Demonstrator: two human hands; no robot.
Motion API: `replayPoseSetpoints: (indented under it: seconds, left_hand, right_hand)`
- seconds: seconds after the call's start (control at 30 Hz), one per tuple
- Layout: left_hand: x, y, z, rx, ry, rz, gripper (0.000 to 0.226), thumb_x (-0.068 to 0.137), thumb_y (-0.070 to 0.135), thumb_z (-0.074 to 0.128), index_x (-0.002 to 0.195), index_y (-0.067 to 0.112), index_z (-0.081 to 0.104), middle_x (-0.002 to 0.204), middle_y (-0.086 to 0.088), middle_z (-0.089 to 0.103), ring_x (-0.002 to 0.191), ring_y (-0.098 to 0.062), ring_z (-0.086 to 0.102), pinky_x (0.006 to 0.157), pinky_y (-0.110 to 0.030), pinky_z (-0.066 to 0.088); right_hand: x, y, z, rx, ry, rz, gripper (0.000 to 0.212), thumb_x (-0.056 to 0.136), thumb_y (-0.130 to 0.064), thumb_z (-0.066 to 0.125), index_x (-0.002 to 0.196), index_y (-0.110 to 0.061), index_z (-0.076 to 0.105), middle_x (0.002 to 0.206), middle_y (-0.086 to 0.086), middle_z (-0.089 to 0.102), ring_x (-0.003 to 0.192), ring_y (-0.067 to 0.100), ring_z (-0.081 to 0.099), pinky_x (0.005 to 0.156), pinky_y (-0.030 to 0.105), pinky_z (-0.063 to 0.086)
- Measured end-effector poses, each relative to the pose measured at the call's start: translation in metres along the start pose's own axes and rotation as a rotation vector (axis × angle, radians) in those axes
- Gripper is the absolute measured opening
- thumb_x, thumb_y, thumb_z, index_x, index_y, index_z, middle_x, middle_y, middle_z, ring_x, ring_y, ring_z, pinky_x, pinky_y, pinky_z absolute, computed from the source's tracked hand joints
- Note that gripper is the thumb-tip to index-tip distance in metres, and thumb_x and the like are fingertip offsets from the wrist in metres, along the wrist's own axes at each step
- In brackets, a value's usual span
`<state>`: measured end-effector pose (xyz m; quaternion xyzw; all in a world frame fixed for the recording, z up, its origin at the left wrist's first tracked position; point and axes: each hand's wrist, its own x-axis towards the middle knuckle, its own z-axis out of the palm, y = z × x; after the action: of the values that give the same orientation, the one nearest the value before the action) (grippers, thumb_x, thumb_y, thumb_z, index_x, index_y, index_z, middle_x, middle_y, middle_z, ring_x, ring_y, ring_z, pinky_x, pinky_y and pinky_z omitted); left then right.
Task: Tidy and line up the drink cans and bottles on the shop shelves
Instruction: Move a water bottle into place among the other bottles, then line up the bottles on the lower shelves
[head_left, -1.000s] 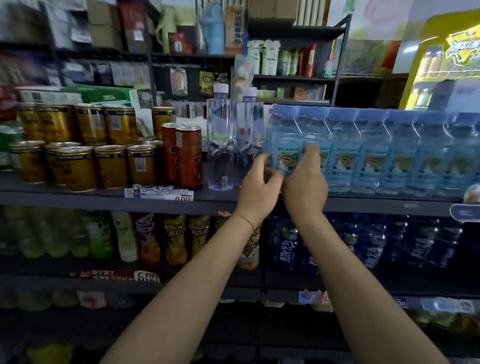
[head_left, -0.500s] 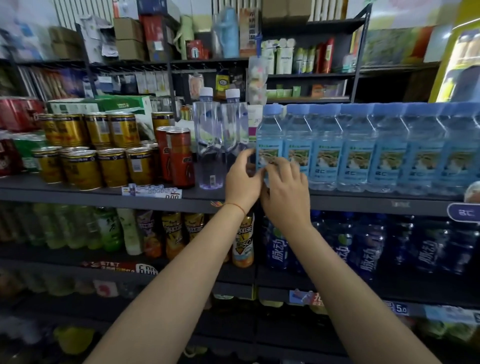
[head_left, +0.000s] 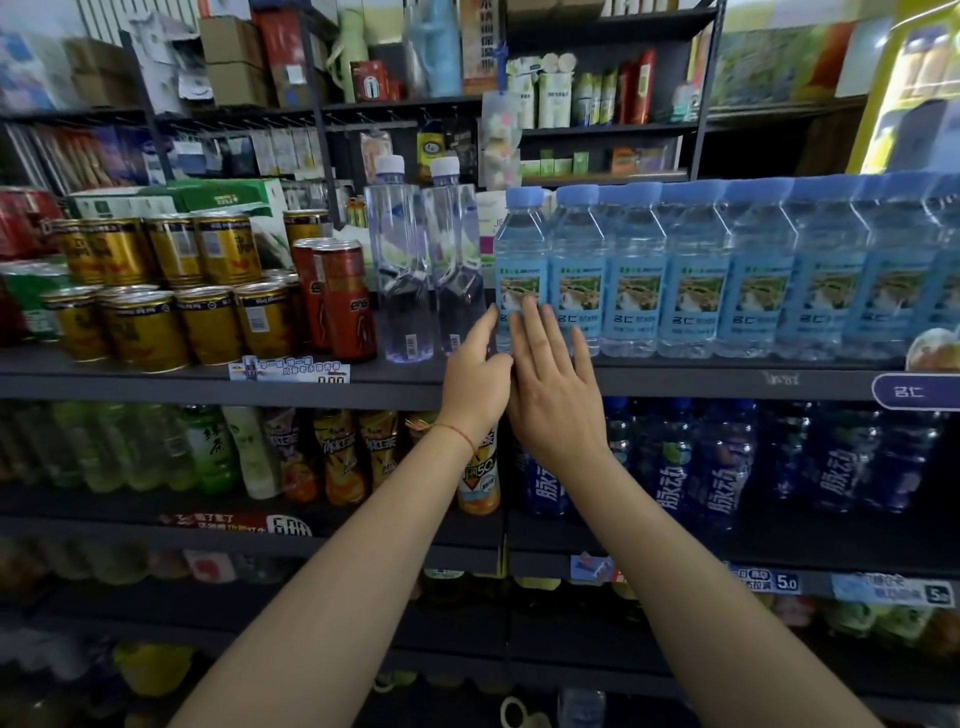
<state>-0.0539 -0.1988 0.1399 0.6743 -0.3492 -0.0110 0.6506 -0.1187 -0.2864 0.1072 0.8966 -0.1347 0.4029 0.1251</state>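
Pressing my left hand (head_left: 475, 387) and right hand (head_left: 553, 397), fingers straight, against the end blue-label bottle (head_left: 521, 260) mid-frame, I risk toppling its neighbours.

A shop: stocked drink shelves (head_left: 363, 382) with price tags (head_left: 289, 370).

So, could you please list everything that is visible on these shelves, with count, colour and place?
blue-label water bottles: at least eight, pale blue, top shelf right.
clear tall bottles: two, white caps, top shelf middle.
red cans: at least two, beside the clear bottles.
gold cans: many, stacked in two tiers, top shelf left.
tea and juice bottles: several, green, yellow, orange, lower shelf left.
dark blue bottles: several, lower shelf right.
left hand: fingers straight, red thread on the wrist.
right hand: fingers straight, at the leftmost blue-label bottle.
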Motion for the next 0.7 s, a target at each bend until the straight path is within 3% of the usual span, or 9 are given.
replayPoseSetpoints:
  seconds: [0.1, 0.3, 0.4, 0.47, 0.53, 0.63, 0.7]
  left_hand:
    - [-0.002, 0.001, 0.001, -0.003, -0.009, -0.002, 0.062, 0.094, 0.005, 0.045, 0.152, 0.021, 0.034, 0.156, 0.003, 0.037, 0.144, -0.010, 0.033, 0.120, -0.040, 0.029]
    - [0.002, 0.004, -0.015, 0.020, -0.123, -0.040, 0.064, 0.095, 0.000, 0.046, 0.154, 0.021, 0.031, 0.158, 0.002, 0.034, 0.145, -0.013, 0.031, 0.120, -0.036, 0.027]
    - [-0.002, 0.012, -0.031, 0.135, -0.081, 0.001, 0.055, 0.092, -0.005, 0.045, 0.143, 0.015, 0.048, 0.146, -0.004, 0.049, 0.133, -0.016, 0.046, 0.116, -0.037, 0.035]
    - [-0.012, 0.016, -0.050, 0.194, 0.047, 0.070, 0.037, 0.092, 0.000, 0.049, 0.120, 0.017, 0.065, 0.121, -0.004, 0.064, 0.112, -0.014, 0.060, 0.103, -0.038, 0.048]
    - [-0.028, 0.018, -0.078, 0.208, 0.133, 0.091, 0.024, 0.092, 0.007, 0.052, 0.101, 0.020, 0.069, 0.096, -0.002, 0.070, 0.090, -0.014, 0.067, 0.084, -0.037, 0.057]
    - [-0.056, 0.014, -0.131, 0.224, 0.127, 0.025, 0.019, 0.095, 0.012, 0.053, 0.092, 0.017, 0.071, 0.073, -0.003, 0.069, 0.063, -0.012, 0.065, 0.058, -0.026, 0.054]
    - [-0.074, 0.005, -0.173, 0.293, 0.076, -0.048, 0.019, 0.096, 0.015, 0.054, 0.088, 0.015, 0.072, 0.068, -0.003, 0.068, 0.053, -0.010, 0.062, 0.052, -0.022, 0.049]
  right_hand:
    - [0.000, 0.000, 0.001, -0.001, -0.002, 0.005, 0.062, 0.104, -0.037, 0.015, 0.158, -0.008, 0.010, 0.166, 0.009, 0.003, 0.153, 0.023, 0.003, 0.124, 0.046, 0.008]
    - [0.001, -0.004, -0.005, 0.096, 0.030, 0.021, 0.058, 0.106, -0.035, 0.025, 0.157, -0.008, 0.017, 0.166, 0.008, 0.008, 0.153, 0.023, 0.008, 0.124, 0.046, 0.009]
    - [0.001, -0.022, -0.011, 0.243, 0.155, 0.101, 0.051, 0.100, -0.021, 0.037, 0.148, -0.003, 0.039, 0.158, 0.015, 0.032, 0.147, 0.031, 0.027, 0.119, 0.050, 0.023]
    - [0.000, -0.042, -0.017, 0.293, 0.305, 0.151, 0.041, 0.095, -0.016, 0.043, 0.132, -0.004, 0.056, 0.138, 0.018, 0.053, 0.130, 0.034, 0.048, 0.105, 0.047, 0.035]
    - [-0.002, -0.065, -0.021, 0.349, 0.396, 0.177, 0.027, 0.092, -0.014, 0.047, 0.110, -0.006, 0.065, 0.108, 0.013, 0.064, 0.101, 0.031, 0.059, 0.085, 0.042, 0.039]
    - [-0.006, -0.104, -0.025, 0.574, 0.309, 0.192, 0.020, 0.094, -0.015, 0.045, 0.092, -0.007, 0.064, 0.071, 0.000, 0.056, 0.060, 0.019, 0.049, 0.056, 0.034, 0.036]
    - [-0.008, -0.139, -0.025, 0.725, 0.174, 0.252, 0.016, 0.096, -0.014, 0.047, 0.093, -0.009, 0.063, 0.063, -0.005, 0.050, 0.051, 0.013, 0.043, 0.046, 0.031, 0.032]
